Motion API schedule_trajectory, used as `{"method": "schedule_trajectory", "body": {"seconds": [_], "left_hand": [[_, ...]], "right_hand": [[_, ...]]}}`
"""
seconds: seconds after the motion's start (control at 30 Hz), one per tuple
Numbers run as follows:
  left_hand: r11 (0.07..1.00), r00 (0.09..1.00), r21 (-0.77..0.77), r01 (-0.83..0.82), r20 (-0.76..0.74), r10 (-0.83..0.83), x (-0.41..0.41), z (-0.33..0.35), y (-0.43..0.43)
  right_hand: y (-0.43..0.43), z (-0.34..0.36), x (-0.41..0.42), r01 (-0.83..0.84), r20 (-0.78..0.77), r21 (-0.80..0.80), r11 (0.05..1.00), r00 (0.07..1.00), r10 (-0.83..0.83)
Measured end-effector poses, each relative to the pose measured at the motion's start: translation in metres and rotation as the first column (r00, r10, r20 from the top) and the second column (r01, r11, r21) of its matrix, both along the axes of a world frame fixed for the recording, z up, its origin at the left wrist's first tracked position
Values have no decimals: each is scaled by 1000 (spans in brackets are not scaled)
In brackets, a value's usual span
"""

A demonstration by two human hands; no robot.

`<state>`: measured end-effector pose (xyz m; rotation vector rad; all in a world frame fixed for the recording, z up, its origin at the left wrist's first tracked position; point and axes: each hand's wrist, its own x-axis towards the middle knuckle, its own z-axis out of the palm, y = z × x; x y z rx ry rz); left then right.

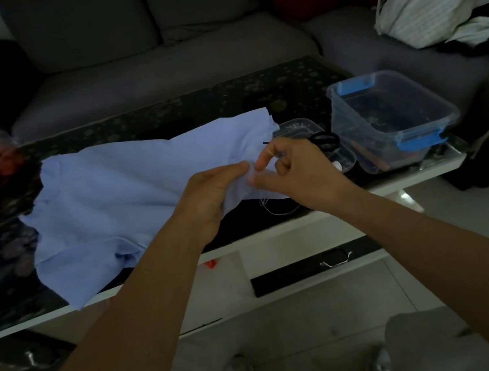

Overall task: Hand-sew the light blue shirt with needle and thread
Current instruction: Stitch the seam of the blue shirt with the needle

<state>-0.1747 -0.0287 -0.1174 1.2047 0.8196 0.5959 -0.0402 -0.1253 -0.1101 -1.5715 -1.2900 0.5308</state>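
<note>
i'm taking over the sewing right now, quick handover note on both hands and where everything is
Left hand: pinching a fold of the light blue shirt at its near right edge.
Right hand: fingers pinched at the same spot; the needle is too small to make out.
Thread: loose strands hang below the fold.
Shirt lies spread on the table; scissors sit just behind the right hand, beside the clear box.
Done: cannot tell how much is stitched.
Left: keep sewing this edge.

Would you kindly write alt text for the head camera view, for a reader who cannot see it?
A person's left hand pinches the edge of a light blue shirt spread on a dark table, while the right hand works beside it, loose thread trailing below. A clear plastic box with blue clips stands to the right, a grey sofa behind.
</note>
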Motion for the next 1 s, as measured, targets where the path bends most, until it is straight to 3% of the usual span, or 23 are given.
{"method": "schedule_trajectory", "body": {"seconds": [0.2,0.3,0.33,0.4,0.47,0.5,0.53,0.6,0.67,0.73,0.83,1.0], "left_hand": [[999,999,-22,-44,-33,43,1,2,-2],[994,995,-45,-95,-5,95,2,3,-2],[992,993,-53,-115,0,115,2,3,-2],[987,988,-59,-152,5,153,2,4,-2],[980,982,-58,-191,-1,191,3,2,0],[978,980,-55,-201,-14,201,3,2,0],[978,979,-49,-203,-26,202,3,1,0],[983,984,-45,-179,-26,178,3,1,0],[986,987,-59,-159,10,160,2,0,0],[988,990,-69,-138,33,140,1,0,-1],[992,993,-43,-116,-14,116,1,1,-2],[995,994,-43,-88,-64,85,3,4,-7]], "right_hand": [[6,-3,-3,108,226,50,993,967,-116],[-2,3,-3,-185,199,-86,979,960,199],[-7,7,-4,-330,159,-201,922,918,363],[-18,20,-9,-523,50,-483,702,784,619],[-25,32,-12,-572,-62,-645,506,700,712],[-27,34,-10,-571,-80,-661,486,698,712],[-28,35,-8,-554,-65,-649,520,723,688],[-25,33,-1,-457,19,-566,687,825,565],[-19,27,6,-282,99,-402,871,933,347],[-12,19,9,-99,86,-175,980,990,116],[-6,13,5,22,63,-2,1000,998,-22],[2,0,-1,128,284,5,992,951,-124]]}}
